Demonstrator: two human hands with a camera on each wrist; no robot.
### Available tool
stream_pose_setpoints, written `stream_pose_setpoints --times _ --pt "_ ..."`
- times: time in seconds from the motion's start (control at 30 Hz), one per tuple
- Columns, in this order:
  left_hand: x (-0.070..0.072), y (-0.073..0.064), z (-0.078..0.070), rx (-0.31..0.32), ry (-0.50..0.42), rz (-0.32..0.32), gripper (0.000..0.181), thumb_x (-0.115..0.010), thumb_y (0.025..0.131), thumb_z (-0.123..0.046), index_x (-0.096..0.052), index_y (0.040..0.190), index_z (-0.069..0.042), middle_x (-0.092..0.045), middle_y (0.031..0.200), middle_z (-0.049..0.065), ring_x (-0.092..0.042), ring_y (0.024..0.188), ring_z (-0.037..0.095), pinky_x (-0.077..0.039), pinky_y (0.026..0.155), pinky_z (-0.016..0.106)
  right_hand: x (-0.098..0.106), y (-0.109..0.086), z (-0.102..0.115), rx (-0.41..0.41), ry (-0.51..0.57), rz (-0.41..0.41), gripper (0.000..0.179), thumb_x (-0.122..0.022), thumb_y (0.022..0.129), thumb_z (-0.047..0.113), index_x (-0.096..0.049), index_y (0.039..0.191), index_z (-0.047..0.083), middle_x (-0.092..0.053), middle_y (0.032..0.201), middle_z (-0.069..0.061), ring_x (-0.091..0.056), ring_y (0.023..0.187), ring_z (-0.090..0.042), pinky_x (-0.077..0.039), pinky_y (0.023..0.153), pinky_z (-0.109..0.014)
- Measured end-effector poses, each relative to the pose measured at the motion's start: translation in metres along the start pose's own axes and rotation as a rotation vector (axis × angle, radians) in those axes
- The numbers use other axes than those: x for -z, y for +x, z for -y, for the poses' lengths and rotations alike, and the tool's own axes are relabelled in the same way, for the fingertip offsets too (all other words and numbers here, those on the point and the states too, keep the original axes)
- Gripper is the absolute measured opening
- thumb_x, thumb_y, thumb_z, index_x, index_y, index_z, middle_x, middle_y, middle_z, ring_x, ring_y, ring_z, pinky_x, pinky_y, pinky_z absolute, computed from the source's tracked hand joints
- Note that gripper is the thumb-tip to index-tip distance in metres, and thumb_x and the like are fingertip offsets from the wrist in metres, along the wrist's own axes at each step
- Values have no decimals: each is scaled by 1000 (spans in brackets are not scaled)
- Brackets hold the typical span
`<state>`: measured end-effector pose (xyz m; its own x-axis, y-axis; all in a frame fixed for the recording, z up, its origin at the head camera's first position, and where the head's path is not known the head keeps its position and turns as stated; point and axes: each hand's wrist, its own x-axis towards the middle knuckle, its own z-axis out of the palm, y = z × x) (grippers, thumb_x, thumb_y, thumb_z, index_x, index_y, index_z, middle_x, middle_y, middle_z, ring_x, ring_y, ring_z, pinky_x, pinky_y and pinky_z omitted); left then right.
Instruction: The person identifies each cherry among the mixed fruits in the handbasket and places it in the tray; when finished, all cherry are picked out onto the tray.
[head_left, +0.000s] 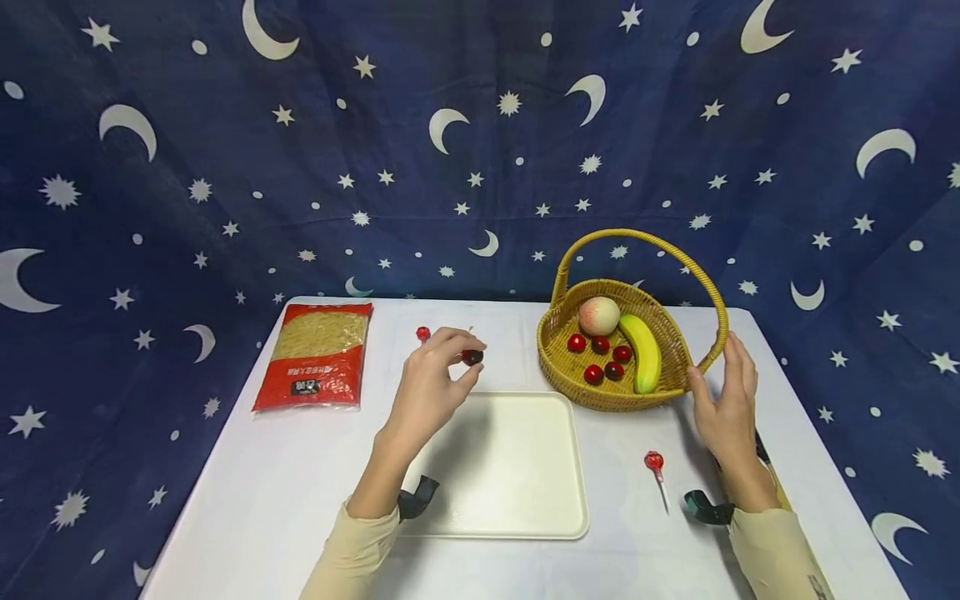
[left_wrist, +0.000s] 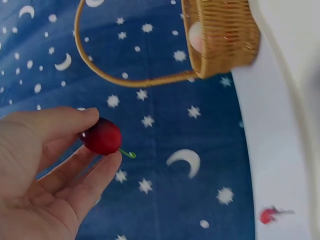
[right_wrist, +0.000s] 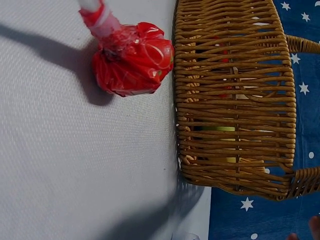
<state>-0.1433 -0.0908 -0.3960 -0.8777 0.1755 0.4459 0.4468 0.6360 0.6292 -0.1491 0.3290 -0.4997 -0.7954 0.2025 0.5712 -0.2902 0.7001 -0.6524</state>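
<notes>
Above the far edge of the tray, my left hand [head_left: 429,385] pinches a dark red cherry [left_wrist: 102,137] between thumb and fingertips. Its short green stem sticks out in the left wrist view. My right hand [head_left: 729,410] is at the right side of the wicker basket [head_left: 558,379], beside the foot of its handle, with fingers extended; whether they touch it is unclear. Inside the basket lie a peach [head_left: 599,317], a banana [head_left: 643,354] and several cherries [head_left: 594,374]. Only fingertips [right_wrist: 315,227] of the right hand show in the right wrist view.
A cream tray [head_left: 517,467] lies mid-table. At the left is a red bag of pasta [head_left: 315,358]. One red lollipop [head_left: 655,462] lies before the basket, another [head_left: 423,333] behind my left hand. My right forearm partly covers a black and yellowish object [head_left: 762,448].
</notes>
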Motion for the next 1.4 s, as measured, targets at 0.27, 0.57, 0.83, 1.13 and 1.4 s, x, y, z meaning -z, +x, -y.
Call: stream_pose_setpoints --times 0.27,0.57,0.83,1.13,1.4 --pt "0 -33 33 107 47 -7 22 -85 85 0 -79 103 -10 -73 107 7 -76 88 17 -63 83 40 1 -1 -1 -10 13 -1 73 -66 99 -3 -39 165 15 -34 170 -21 -27 160 -43 -21 134 -55" --pt "-24 -68 64 139 160 40 21 -85 82 3 -79 100 -8 -73 103 6 -72 86 17 -61 75 35 0 -1 -3 -4 10 2 73 -66 100 -1 -37 165 13 -32 170 -24 -26 160 -45 -20 133 -63" --pt "-47 -88 77 155 307 143 15 -87 83 0 -83 96 -4 -74 100 9 -73 90 24 -63 75 33 -1 -1 -3 7 12 -2 73 -67 99 -2 -38 165 12 -33 169 -24 -27 159 -45 -22 132 -61" --pt "-52 -89 73 134 382 150 17 -88 83 -3 -84 98 -8 -74 102 8 -71 90 24 -61 70 33 -2 -1 -3 4 18 -9 72 -67 99 -3 -40 164 12 -34 169 -24 -28 159 -45 -22 133 -57" --pt "-50 -78 64 123 380 97 22 -88 82 -6 -81 103 -7 -75 103 9 -71 87 25 -59 68 34 -3 -1 -6 20 19 -14 73 -67 98 -4 -40 164 11 -35 168 -25 -29 158 -48 -22 133 -54"
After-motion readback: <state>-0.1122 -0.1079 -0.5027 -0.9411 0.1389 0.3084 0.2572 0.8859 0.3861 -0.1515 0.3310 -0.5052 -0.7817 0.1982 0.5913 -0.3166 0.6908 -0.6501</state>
